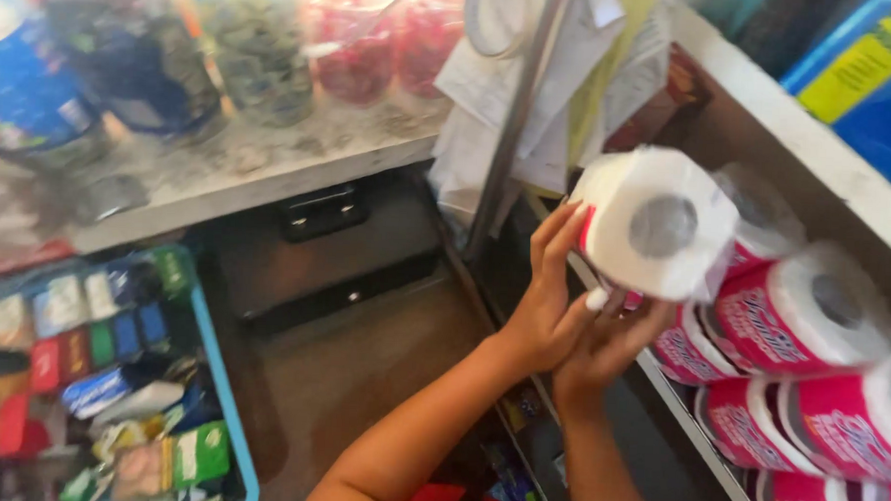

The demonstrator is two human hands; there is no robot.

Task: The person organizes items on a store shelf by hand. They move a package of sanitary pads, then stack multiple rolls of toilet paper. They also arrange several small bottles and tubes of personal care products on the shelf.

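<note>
A white shelf (821, 147) on the right holds a stack of pink-wrapped paper rolls (813, 327), several already lying side by side in two layers. A counter (269, 168) with jars (133, 57) stands to the left, above a dark cash box (321, 245) and a blue tray (222, 371) of small packets. One roll (657, 225) is at the stack's near end, not yet set down, by the look of it. The left hand (549, 295) presses its side with fingers spread; the right hand (606, 348) cups it from beneath.

Pink-wrapped white roll (657, 225) in my hands; more pink-labelled rolls (803, 316) on shelf at right. Small coloured packets (91, 335) in tray, lower left. Blue-yellow box (874, 59) top right.
</note>
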